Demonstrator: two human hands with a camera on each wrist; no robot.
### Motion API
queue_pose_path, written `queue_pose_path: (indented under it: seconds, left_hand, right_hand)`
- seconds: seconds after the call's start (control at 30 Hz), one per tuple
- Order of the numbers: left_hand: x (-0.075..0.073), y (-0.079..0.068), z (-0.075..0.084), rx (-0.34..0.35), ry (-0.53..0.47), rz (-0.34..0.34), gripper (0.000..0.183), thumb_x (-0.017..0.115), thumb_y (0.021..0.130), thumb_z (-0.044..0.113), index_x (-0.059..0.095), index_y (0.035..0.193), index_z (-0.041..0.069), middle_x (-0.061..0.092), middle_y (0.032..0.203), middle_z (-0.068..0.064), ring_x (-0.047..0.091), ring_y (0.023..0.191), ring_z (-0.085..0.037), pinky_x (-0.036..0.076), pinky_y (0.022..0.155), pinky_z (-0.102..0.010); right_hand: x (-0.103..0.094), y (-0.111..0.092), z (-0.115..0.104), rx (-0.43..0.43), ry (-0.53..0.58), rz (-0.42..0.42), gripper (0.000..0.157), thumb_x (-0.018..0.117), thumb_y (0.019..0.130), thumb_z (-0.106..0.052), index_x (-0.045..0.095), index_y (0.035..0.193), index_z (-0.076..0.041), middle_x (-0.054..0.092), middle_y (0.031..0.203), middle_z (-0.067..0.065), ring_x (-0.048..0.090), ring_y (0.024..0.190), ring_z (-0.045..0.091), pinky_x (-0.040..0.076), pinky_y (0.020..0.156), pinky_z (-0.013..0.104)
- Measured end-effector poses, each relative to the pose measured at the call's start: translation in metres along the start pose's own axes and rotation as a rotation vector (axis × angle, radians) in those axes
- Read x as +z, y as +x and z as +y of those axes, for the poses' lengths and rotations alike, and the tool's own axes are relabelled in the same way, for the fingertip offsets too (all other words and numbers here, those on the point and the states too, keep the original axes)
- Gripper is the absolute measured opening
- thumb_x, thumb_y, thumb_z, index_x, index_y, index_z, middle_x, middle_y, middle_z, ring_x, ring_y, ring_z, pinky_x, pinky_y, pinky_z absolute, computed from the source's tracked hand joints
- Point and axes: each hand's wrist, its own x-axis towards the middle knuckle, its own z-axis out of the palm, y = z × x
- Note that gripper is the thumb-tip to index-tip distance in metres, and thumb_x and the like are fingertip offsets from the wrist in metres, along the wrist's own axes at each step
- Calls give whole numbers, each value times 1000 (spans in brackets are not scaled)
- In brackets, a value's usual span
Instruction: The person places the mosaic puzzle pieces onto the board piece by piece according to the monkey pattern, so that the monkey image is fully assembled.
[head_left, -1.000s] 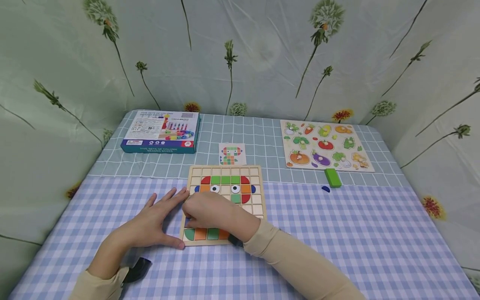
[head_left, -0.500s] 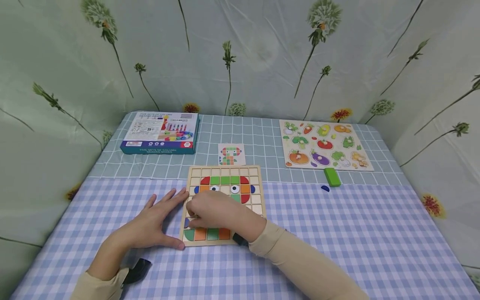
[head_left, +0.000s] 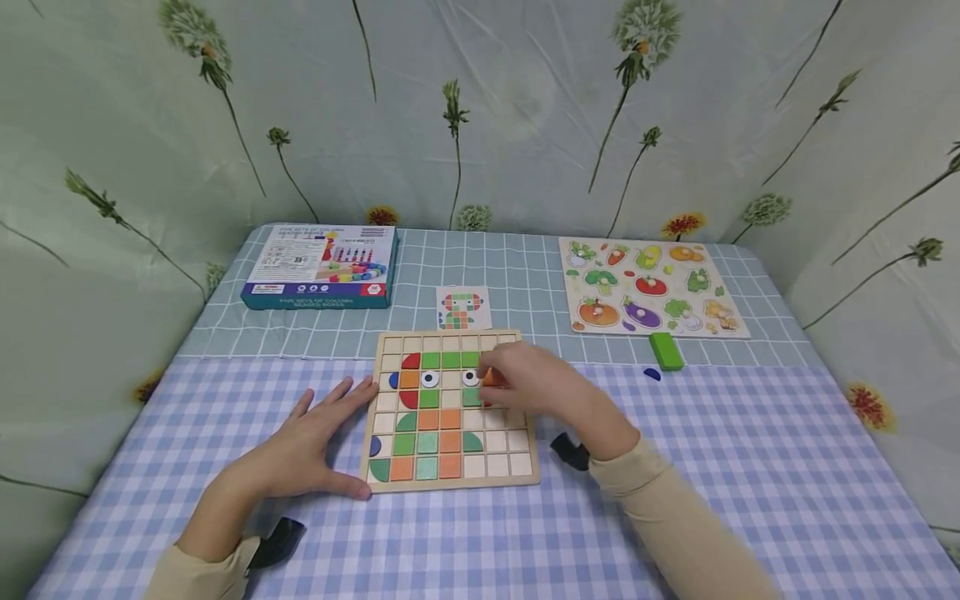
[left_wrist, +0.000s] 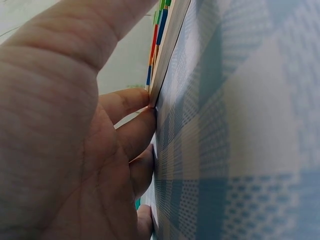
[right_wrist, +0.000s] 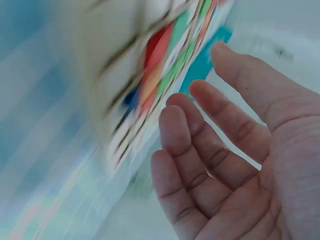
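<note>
A wooden grid board (head_left: 512, 479) bears red, green, orange and blue pieces laid out as a figure with two round eyes. My left hand (head_left: 296, 450) lies spread at the board's left side, a fingertip at its edge and the thumb at its lower left corner. In the left wrist view those fingers (left_wrist: 135, 132) meet the board's rim. My right hand (head_left: 536, 379) is over the board's right part, covering some pieces there. The right wrist view shows its fingers (right_wrist: 207, 150) loosely bent and holding nothing. A blue half-round piece (head_left: 376, 446) lies in a left-hand cell.
A pattern card (head_left: 463, 308) lies just behind the board. At the back left is a boxed bead set (head_left: 321, 265). A vegetable knob puzzle (head_left: 651, 287) lies at the back right, with a green block (head_left: 666, 352) and a small blue half-round piece (head_left: 652, 375) in front.
My right hand has left the blue half-round piece at the board's lower left and moved right and up, uncovering the figure's lower pieces. The left hand has stayed in place.
</note>
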Motion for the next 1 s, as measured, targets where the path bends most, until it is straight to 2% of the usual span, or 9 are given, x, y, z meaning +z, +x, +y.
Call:
queue_pose_path:
  seconds: [0.13,0.27,0.43,0.5,0.63,0.73,1.0]
  left_hand:
    - [0,0,0,0,6,-1,136,96,61,69,29,171,26,26,180,-8,12,167,-46,-4,126,-81]
    - [-1,1,0,-6,8,-5,137,96,61,70,28,172,27,25,180,-8,12,167,-47,-5,126,-81]
    - [0,0,1,-16,9,-7,137,96,61,70,27,172,28,25,180,-8,12,167,-47,-5,126,-80]
    - [0,0,1,-18,10,-7,137,96,61,69,27,172,28,25,180,-7,12,167,-47,-5,126,-80]
    - [1,0,1,-23,11,-5,137,96,61,70,27,172,28,25,180,-7,12,167,-47,-5,127,-80]
    - [2,0,0,-24,12,-5,137,95,61,70,27,172,28,25,180,-7,12,167,-47,-5,127,-79]
    - [1,0,-1,-10,4,-3,137,96,61,69,26,172,28,25,180,-6,12,167,-46,-5,127,-80]
  right_hand:
    - [-12,-32,43,121,32,59,28,80,98,-28,76,118,-9,70,92,0,59,81,14,54,74,30]
    - [-22,-67,83,213,28,120,29,80,97,-24,76,119,-6,74,101,6,67,93,20,60,86,42]
    - [-29,-104,117,329,27,161,28,79,98,-21,75,119,-3,73,115,17,70,103,32,60,92,55]
    - [-30,-114,125,373,24,164,29,79,98,-21,75,120,-3,72,119,20,70,105,34,59,94,57]
    - [-29,-124,135,427,14,155,30,80,96,-19,75,120,-1,71,112,19,65,101,33,57,94,58]
    - [-27,-127,139,453,17,136,30,80,96,-16,74,120,0,69,107,17,62,98,31,56,93,57]
    - [-26,-127,142,477,18,109,31,80,96,-13,74,122,1,71,108,19,65,98,32,59,92,56]
